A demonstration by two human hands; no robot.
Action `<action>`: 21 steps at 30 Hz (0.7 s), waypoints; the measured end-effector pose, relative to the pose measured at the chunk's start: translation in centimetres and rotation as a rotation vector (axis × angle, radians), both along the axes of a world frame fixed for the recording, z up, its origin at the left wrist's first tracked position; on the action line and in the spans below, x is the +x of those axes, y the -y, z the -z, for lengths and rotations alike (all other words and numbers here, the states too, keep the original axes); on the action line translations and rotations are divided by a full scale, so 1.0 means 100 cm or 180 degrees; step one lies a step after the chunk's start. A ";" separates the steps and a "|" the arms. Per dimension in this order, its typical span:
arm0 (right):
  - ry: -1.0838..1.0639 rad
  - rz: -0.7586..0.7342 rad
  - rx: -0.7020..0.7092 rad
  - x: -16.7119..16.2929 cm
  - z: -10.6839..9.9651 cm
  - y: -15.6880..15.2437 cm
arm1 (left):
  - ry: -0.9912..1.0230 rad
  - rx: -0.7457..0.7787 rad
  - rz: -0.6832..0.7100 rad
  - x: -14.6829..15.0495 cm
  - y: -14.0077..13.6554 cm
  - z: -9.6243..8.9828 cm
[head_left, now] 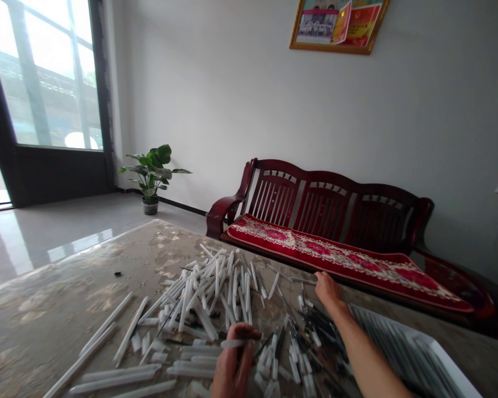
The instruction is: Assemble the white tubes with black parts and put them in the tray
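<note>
My left hand (234,362) is closed around a short white tube (234,344) at the front of the table, beside the heap. A dark thin tip pokes out on its right side. My right hand (328,291) reaches to the table's far side, fingers pinched at the end of a slim pale stick (302,280). Between and left of the hands lies a loose heap of white tubes (207,282), long and short. Thin dark rods (282,337), some with white tube pieces on them, are scattered under my right forearm. Exactly what the rods are I cannot tell.
A white tray (452,359) full of dark slender rods stands at the right, by my forearm. The table has a patterned cover (149,249). Behind it is a red wooden bench (315,204) with a red floral mat. A potted plant (151,177) stands near the glass door.
</note>
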State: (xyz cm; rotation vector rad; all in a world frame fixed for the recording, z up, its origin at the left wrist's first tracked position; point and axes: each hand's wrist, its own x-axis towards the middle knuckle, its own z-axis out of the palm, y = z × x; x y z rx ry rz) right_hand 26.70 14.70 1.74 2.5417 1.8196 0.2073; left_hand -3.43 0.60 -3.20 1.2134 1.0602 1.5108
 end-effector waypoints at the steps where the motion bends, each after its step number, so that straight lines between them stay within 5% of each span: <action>1: -0.0065 0.0026 -0.0031 -0.001 -0.003 0.005 | 0.0219 -0.0098 0.0063 0.001 0.000 -0.002; 8: -0.0258 -0.0146 -0.0467 -0.015 -0.010 0.072 | 0.0863 -0.0934 0.0973 0.005 0.000 -0.013; 21: 0.0062 -0.0227 -0.0508 -0.051 -0.013 0.121 | 0.1127 -0.1167 0.0956 0.000 0.007 -0.022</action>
